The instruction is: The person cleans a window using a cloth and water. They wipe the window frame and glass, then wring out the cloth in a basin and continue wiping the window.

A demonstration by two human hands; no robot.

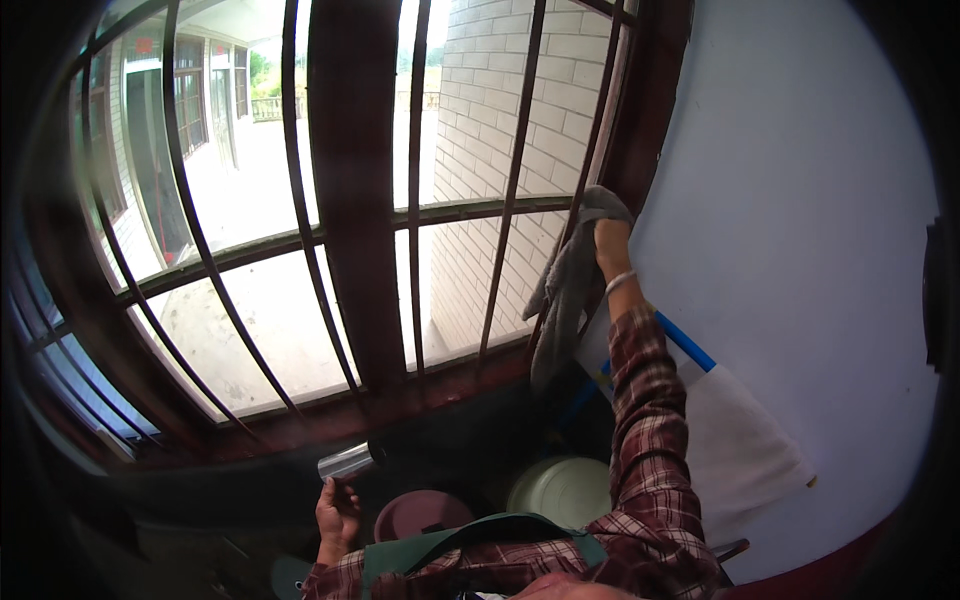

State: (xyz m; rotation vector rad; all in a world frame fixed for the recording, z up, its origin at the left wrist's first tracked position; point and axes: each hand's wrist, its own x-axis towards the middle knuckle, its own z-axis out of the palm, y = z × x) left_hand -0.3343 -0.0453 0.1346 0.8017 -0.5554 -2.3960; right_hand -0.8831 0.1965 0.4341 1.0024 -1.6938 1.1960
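A grey cloth (562,292) is bunched in my right hand (613,244), which is raised to the right side of a dark red-brown window frame (649,105). The cloth lies over the rightmost metal bar, and its loose end hangs down past the sill (450,391). My left hand (339,517) is low, below the sill, with its fingers curled. Its fingertips are at the lower end of a shiny cylindrical object (346,460); whether they grip it cannot be told.
Upright metal bars (517,135) cross the window. Below it stand a round maroon lid or stool top (421,513) and a pale green round lid (564,491). A white cloth (739,442) hangs by a blue pole (686,341) along the white wall (795,187).
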